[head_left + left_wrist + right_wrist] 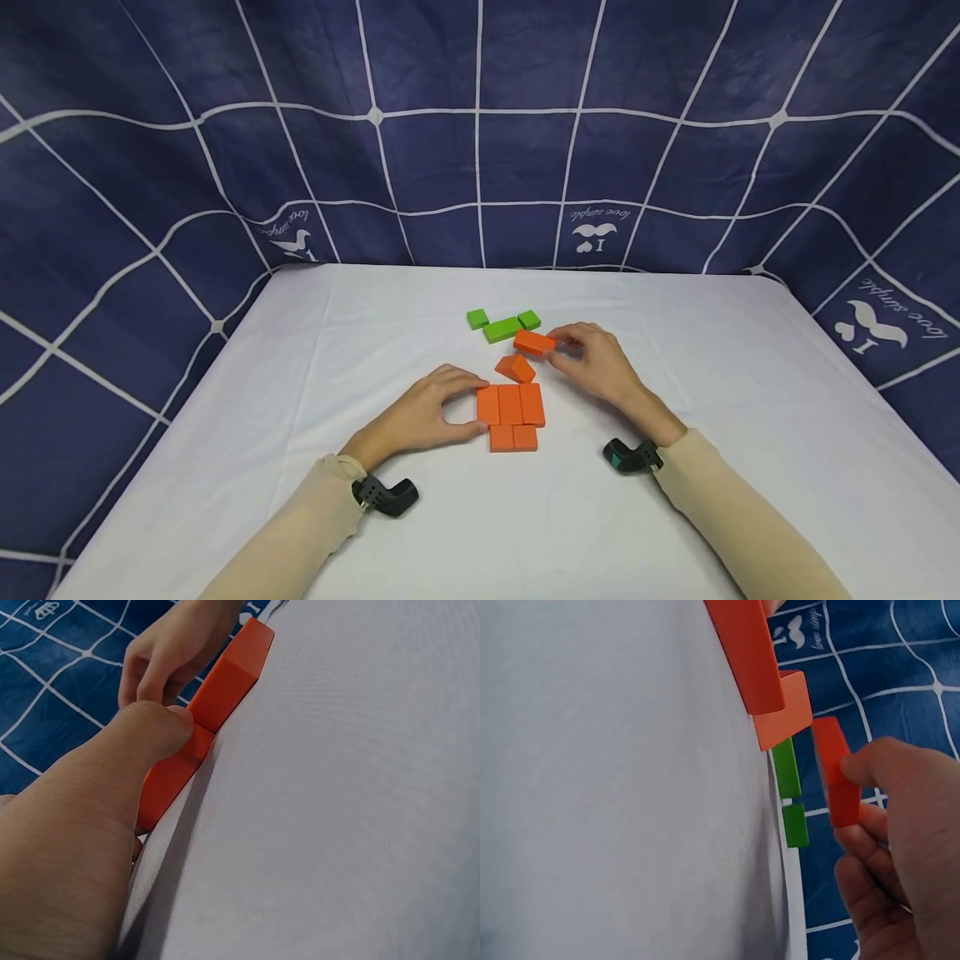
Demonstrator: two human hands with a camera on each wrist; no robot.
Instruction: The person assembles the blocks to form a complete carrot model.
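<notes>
Orange rectangular block (534,342): being pinched aloft in right hand (596,362); left hand (423,412) clasping laid orange block cluster (511,414). Risking slipping onto wedge (515,367) beneath, scattering cluster.

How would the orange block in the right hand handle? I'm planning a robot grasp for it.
The orange block looks rigid: its edges stay straight in the right hand. Probably light, since fingertips alone lift it off the table. Its flat faces suggest it won't roll, though the smooth paint may be slippery.

right hand (900,847) pinches an orange block (834,771) raised above green blocks (789,795).
</notes>
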